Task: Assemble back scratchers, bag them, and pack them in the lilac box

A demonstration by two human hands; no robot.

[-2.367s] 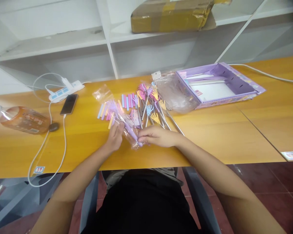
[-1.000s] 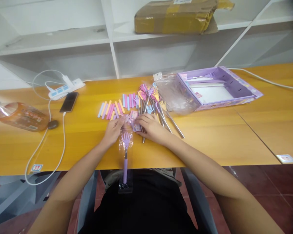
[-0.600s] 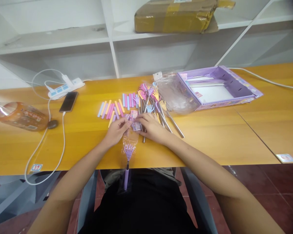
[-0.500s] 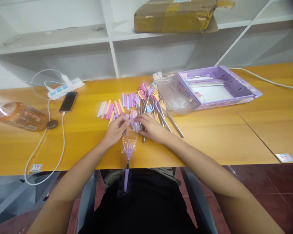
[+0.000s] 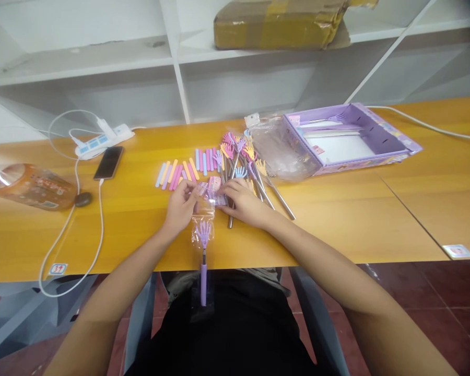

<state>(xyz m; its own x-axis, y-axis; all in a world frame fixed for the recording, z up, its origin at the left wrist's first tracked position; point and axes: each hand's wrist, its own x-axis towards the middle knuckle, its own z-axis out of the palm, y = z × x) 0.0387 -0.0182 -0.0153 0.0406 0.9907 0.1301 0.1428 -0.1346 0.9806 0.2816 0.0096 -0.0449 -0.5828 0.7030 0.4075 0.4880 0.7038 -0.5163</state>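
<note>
Right now the left hand (image 5: pixel 180 208) has its thumb and fingertips pinched together on a small pink card (image 5: pixel 201 189), just above the mouth of a clear bag (image 5: pixel 206 211). Inside that bag is a purple back scratcher (image 5: pixel 203 284), its hand-shaped head over the counter (image 5: pixel 337 224) and its handle reaching past the front edge, above the person's lap. The right hand (image 5: pixel 241 201) lies palm down with its fingers bent and its fingertips at a little pile of cards (image 5: pixel 214 185); whether it grips any of them I cannot tell. The two hands are near each other, with the cards between them. Beyond and beside the right hand, metal rods (image 5: pixel 282 199) with pink, yellow, blue and purple hand-shaped heads lie heaped together, partly covered by that hand. Just beyond the left hand, short coloured tubes (image 5: pixel 173 174) lie in rough rows. Farther to the right, a heap of clear wrappers (image 5: pixel 284 151) touches an open purple box (image 5: pixel 384 125) with another purple scratcher inside. Well to the left are a phone (image 5: pixel 108 163) on a cable, a power strip (image 5: pixel 104 141) and an orange bottle (image 5: pixel 35 187) on its side
</note>
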